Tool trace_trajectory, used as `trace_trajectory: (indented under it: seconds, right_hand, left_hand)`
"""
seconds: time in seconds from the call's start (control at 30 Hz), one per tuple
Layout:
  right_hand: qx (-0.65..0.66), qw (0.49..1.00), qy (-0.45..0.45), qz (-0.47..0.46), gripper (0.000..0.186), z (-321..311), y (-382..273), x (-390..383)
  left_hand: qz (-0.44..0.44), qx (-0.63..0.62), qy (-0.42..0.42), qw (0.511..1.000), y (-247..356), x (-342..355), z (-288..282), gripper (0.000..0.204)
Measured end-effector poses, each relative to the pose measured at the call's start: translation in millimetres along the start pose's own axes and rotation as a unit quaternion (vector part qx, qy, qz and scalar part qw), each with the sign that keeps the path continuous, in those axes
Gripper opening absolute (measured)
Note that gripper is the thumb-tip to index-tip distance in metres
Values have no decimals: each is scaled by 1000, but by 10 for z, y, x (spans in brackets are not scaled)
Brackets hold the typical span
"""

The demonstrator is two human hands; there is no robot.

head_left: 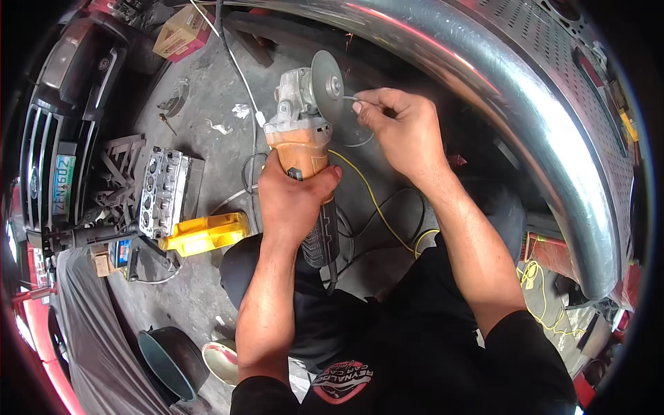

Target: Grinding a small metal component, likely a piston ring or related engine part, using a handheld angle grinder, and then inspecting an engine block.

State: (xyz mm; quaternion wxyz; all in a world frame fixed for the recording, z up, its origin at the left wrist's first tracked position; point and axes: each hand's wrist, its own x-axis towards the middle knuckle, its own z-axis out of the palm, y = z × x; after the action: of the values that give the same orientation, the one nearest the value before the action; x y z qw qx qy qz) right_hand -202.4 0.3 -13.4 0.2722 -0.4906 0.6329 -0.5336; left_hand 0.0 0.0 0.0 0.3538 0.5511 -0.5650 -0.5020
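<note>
An orange-bodied angle grinder with a grey metal head is gripped by the left hand above the grey concrete floor, while a thin, curved grey metal piece is pinched narrowly by the right hand just beside the grinder's round grey disc.

The floor is grey and stained; a carton sits upper left; a car front lines the left edge, a grey cover below it; a dark tub stands lower left; white light glares off a metal bar, right.
</note>
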Motion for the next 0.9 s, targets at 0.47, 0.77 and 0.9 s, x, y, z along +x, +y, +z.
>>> trace_trajectory:
  seconds: [0.47,0.77,0.9]
  right_hand:
    - [-1,1000,7,-14,22,-4,8,2]
    - [-4,1000,8,-8,22,-1,-3,-7]
    - [-8,1000,10,-15,22,4,4,-5]
  left_hand:
    - [0,-21,-2,1000,16,-5,-6,41]
    - [4,-26,-2,1000,-10,-2,-4,42]
    - [11,-22,0,1000,5,-8,1,43]
